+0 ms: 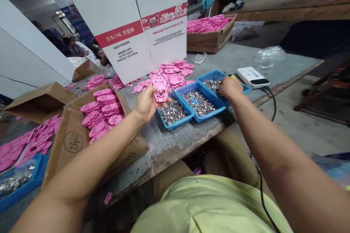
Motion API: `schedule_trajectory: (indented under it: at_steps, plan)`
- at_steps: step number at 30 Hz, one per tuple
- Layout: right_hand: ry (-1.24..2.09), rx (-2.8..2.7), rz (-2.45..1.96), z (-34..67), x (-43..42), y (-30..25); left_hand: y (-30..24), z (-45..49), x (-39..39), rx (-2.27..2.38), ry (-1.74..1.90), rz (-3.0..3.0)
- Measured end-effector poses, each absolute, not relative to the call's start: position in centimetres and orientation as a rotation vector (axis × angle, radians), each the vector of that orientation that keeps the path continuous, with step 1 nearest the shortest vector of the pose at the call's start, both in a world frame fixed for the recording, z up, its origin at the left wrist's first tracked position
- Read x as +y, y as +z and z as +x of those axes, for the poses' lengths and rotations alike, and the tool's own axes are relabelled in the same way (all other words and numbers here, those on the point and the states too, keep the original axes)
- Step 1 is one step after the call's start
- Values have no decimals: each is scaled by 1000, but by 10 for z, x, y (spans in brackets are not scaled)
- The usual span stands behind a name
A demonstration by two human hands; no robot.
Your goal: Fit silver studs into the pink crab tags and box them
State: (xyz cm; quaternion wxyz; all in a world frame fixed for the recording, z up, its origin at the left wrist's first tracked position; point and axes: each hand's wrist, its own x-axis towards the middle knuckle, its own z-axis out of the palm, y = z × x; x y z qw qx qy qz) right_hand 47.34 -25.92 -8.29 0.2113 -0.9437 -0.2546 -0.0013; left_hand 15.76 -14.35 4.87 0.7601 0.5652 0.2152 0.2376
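Observation:
My left hand (pixel 146 102) is closed around a pink plastic piece (pixel 160 88), holding it upright above the leftmost blue tray (pixel 175 123). My right hand (pixel 230 86) reaches into the rightmost blue tray (pixel 209 75) with its fingers curled down among the small silver metal parts (pixel 213 84); what the fingers pinch is hidden. Between the two sits a middle blue tray (pixel 212 113) with more silver parts.
A cardboard box (pixel 72 140) of stacked pink pieces stands at the left. Loose pink pieces (pixel 172 72) lie behind the trays, before a white folded carton (pixel 136 25). A white device (pixel 253 77) with a black cable lies right. Another person sits far left.

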Motion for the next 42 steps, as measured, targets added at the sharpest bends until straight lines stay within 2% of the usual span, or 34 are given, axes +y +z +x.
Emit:
schedule_trajectory:
  at_steps: [9,16,25,32,39,42]
  plan:
    - [30,-497,-2345,474,-267,-73,52,157,-142,468,539,1263]
    - [100,-370,-1638,478,-268,-73,51,158,-145,500,554,1343]
    - [407,-617,-1060,352,-239,-32,44,158,-151,543,653,1486]
    - [438,-692,-912,287,-214,-15,41,159,-149,559,732,1434]
    - [316,-790,-1022,268,-206,-13,42,158,-144,595,762,1370]
    - [362,-794,-1023,268,-206,-12,43,158,-145,592,770,1377]
